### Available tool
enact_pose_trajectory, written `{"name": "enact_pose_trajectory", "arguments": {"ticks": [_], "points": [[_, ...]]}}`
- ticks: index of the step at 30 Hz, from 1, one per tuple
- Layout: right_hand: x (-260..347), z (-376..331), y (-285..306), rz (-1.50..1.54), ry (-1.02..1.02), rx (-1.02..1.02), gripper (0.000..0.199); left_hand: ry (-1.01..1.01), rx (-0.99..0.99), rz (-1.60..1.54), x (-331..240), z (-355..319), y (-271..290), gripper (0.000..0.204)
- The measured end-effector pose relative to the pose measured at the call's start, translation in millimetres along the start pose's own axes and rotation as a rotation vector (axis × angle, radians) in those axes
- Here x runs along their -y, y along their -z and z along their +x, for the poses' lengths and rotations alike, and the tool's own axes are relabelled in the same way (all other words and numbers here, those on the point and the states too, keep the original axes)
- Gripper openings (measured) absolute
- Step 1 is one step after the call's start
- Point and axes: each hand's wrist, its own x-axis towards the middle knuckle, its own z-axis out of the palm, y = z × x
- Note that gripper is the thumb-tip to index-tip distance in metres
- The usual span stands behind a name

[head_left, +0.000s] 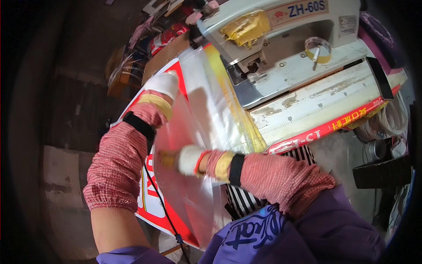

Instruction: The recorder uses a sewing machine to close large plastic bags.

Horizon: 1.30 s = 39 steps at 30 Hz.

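Both hands are gloved in white with red checked sleeve covers. Left hand (163, 83) rests flat on the clear plastic sheet (206, 119), up near the sewing machine (281, 39). Right hand (187, 159) grips the sheet's lower part. A yellow strip (233, 101) runs along the sheet's edge toward the needle. Tape roll (318, 49) sits on the machine bed, all on a scuffed worktop (316, 105).
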Motion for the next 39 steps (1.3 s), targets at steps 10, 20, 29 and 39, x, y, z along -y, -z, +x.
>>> {"name": "enact_pose_trajectory", "arguments": {"ticks": [10,20,29,39], "points": [[58,-86,-3,0.015,-0.205,0.214,0.022,0.037,-0.238,0.253,86,23,162,0.025],[24,-132,179,0.102,-1.021,-0.752,0.035,0.059,-0.168,0.150,52,1,156,0.030],[76,-96,196,0.552,-0.988,-0.473,0.032,-0.070,-0.245,0.121,45,-7,135,0.029],[52,-79,182,0.089,-1.050,0.202,0.040,0.133,-0.018,-0.097,37,23,146,0.033]]}}
